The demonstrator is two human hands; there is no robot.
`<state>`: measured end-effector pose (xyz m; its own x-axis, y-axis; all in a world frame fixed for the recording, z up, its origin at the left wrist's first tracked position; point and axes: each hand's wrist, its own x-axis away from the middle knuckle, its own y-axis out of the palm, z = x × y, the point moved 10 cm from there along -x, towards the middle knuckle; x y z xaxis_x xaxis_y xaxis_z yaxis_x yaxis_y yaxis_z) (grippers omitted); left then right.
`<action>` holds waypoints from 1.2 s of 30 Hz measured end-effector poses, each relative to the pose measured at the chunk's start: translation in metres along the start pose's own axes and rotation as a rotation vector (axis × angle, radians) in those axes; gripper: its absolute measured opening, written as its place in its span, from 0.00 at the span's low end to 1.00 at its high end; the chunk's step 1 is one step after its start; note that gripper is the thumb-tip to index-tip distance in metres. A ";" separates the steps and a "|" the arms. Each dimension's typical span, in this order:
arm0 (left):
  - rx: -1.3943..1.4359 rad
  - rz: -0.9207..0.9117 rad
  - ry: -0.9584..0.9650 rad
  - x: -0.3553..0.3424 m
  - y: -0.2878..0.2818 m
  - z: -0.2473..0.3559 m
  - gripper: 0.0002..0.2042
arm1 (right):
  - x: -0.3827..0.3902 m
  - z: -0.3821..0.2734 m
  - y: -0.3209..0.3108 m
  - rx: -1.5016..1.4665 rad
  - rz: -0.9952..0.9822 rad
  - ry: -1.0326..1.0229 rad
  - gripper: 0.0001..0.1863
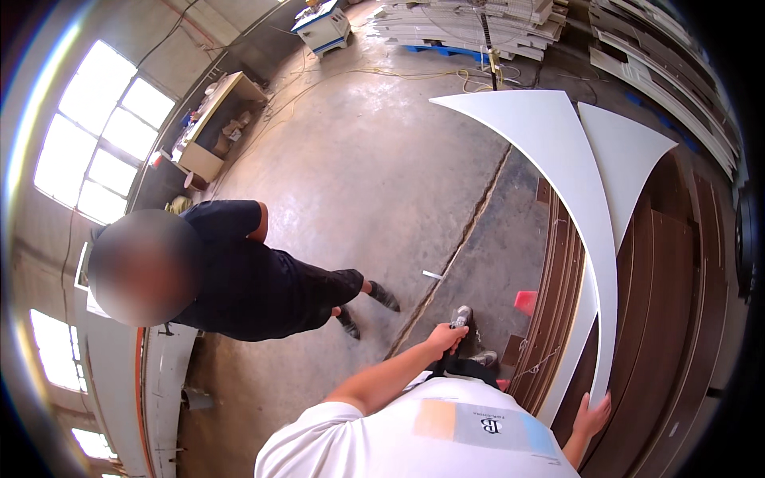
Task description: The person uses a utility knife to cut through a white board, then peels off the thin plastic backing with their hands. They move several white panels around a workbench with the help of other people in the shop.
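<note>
A large curved white panel (550, 143) lies on stacked brown boards (657, 287) at my right. It is broad at the far end and narrows toward me. My right hand (591, 415) grips its narrow near end, fingers bent around the edge. A second white panel (625, 147) sits against its right side, partly covered. Another white strip (572, 358) shows beneath the near part. My left hand (449, 338) is in front of my body, away from the panels, with its fingers curled closed. Whatever it may hold is hidden or too small to name.
Another person (239, 271) in dark clothes stands at the left. A crack (478, 211) runs across the concrete floor, with a small white piece (432, 275) beside it. Stacked white boards (470, 28) and a white machine cabinet (323, 28) stand far off. A workbench (211, 119) lines the window wall.
</note>
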<state>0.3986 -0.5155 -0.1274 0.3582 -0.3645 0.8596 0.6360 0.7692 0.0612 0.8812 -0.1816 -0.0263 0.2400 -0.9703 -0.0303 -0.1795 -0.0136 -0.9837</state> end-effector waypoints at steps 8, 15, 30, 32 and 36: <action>-0.121 0.036 0.254 -0.035 0.028 0.130 0.11 | -0.005 -0.027 -0.011 -0.002 0.029 -0.010 0.41; -0.067 -0.099 0.568 -0.144 0.150 0.326 0.21 | 0.028 -0.002 -0.019 0.018 0.079 0.127 0.42; -0.006 -0.207 0.432 -0.225 0.240 0.421 0.14 | 0.035 0.003 -0.024 -0.111 0.019 0.209 0.42; 0.009 -0.183 0.422 -0.226 0.234 0.421 0.13 | 0.034 0.001 -0.027 -0.107 0.003 0.228 0.42; 0.043 -0.162 0.412 -0.225 0.222 0.419 0.11 | 0.039 -0.003 -0.028 -0.071 -0.036 0.252 0.43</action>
<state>0.1724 -0.0430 -0.0949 0.5039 -0.6544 0.5639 0.6804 0.7028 0.2076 0.8929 -0.2197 0.0005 0.0038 -0.9983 0.0588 -0.2438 -0.0579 -0.9681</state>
